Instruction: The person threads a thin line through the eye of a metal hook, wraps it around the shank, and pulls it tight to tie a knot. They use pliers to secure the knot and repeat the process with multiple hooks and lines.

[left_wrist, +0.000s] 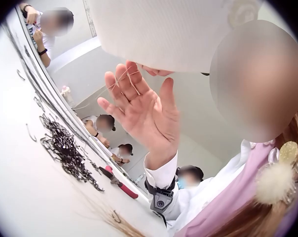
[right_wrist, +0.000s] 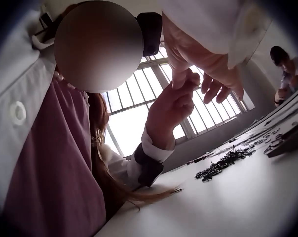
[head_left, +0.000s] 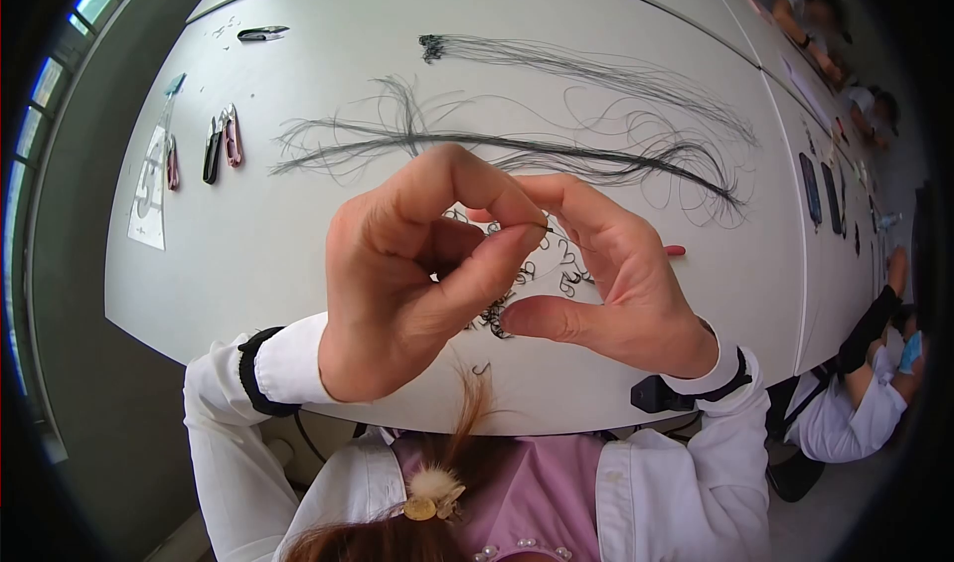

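My left hand pinches a small dark fish hook between thumb and index finger; only its end shows past the fingertips. Facing it, my right hand is held up with its fingertips close to that pinch. In the left wrist view, a thin pale line loops across the right hand's spread, nearly straight fingers. Below the hands, a pile of dark fish hooks lies on the white table, partly hidden by the hands in the head view.
Beyond the hands lies a long bundle of dark lines, and farther back lines with hooks bunched at one end. Snips and a white card are at left. Red-handled pliers lie by the pile. Other people sit at right.
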`<state>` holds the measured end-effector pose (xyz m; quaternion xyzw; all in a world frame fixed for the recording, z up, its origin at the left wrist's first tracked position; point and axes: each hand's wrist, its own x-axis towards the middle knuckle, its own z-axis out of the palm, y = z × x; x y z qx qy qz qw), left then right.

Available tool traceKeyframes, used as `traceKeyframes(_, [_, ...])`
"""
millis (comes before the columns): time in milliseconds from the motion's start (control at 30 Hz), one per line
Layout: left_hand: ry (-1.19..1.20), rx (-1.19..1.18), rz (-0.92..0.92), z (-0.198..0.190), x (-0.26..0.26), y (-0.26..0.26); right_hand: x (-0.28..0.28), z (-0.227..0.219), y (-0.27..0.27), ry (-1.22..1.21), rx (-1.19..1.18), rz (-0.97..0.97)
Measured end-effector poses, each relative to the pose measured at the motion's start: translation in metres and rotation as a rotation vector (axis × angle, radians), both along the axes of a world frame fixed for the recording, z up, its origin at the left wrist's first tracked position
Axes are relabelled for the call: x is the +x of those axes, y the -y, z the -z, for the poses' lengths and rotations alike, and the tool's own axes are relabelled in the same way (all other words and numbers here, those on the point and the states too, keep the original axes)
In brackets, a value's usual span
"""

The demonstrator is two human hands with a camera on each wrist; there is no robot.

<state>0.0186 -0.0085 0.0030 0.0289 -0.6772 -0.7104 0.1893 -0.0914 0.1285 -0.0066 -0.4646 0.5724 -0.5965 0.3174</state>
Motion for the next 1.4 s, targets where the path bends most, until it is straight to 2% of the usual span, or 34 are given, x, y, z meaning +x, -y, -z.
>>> traceKeyframes(67, [-0.027,0.062,0.001,0.006,-0.003,-0.001,0.005,0.009,0.003,0.057,-0.004,-0.013])
traceKeyframes(100, [-0.054,0.124,0.002,0.008,-0.003,-0.001,0.008,0.007,0.002,0.171,0.078,0.006])
traceKeyframes(233, [0.018,0.167,-0.001,0.004,-0.002,0.000,0.016,0.003,0.000,0.137,0.026,0.089])
traceKeyframes(300, [0.068,0.181,-0.015,0.005,-0.002,-0.002,0.016,-0.003,-0.002,-0.146,0.034,0.150])
traceKeyframes(333, [0.068,0.181,-0.016,0.005,-0.001,-0.002,0.016,-0.001,-0.002,-0.146,0.034,0.149])
traceKeyframes(400, [0.043,0.063,-0.083,0.005,-0.001,-0.004,0.017,0.004,-0.001,-0.592,-0.097,0.303])
traceKeyframes(433, [0.042,0.062,-0.083,0.005,-0.002,-0.003,0.017,0.005,-0.002,-0.592,-0.097,0.304])
traceKeyframes(500, [-0.017,-0.087,-0.087,0.005,-0.001,0.000,0.017,0.006,-0.002,-1.043,-0.202,0.425])
traceKeyframes(533, [-0.017,-0.087,-0.087,0.005,0.000,0.000,0.018,0.006,-0.003,-1.043,-0.202,0.425])
traceKeyframes(600, [-0.059,-0.312,-0.129,0.003,0.001,0.001,0.019,0.006,-0.004,-1.349,-0.290,0.503])
traceKeyframes(633, [-0.058,-0.312,-0.129,0.003,0.001,0.002,0.019,0.004,-0.004,-1.349,-0.290,0.503])
traceKeyframes(700, [-0.114,-0.509,-0.179,0.003,0.000,0.003,0.021,-0.006,-0.008,-1.529,-0.253,0.476])
traceKeyframes(833, [-0.219,-0.665,-0.205,0.003,-0.003,0.002,0.027,-0.027,-0.021,-1.528,-0.088,0.375])
traceKeyframes(933, [-0.180,-0.642,-0.185,0.004,-0.003,-0.001,0.019,-0.030,-0.021,-1.506,-0.188,0.423])
traceKeyframes(1133, [-0.173,-0.605,-0.093,0.004,-0.002,-0.001,0.001,-0.026,-0.017,-1.283,-0.301,0.436])
traceKeyframes(1167, [-0.147,-0.594,-0.080,0.003,-0.002,-0.001,0.001,-0.029,-0.019,-1.267,-0.237,0.428])
traceKeyframes(1400, [-0.118,-0.541,-0.039,0.003,-0.002,0.000,-0.009,-0.024,-0.016,-1.199,-0.253,0.413])
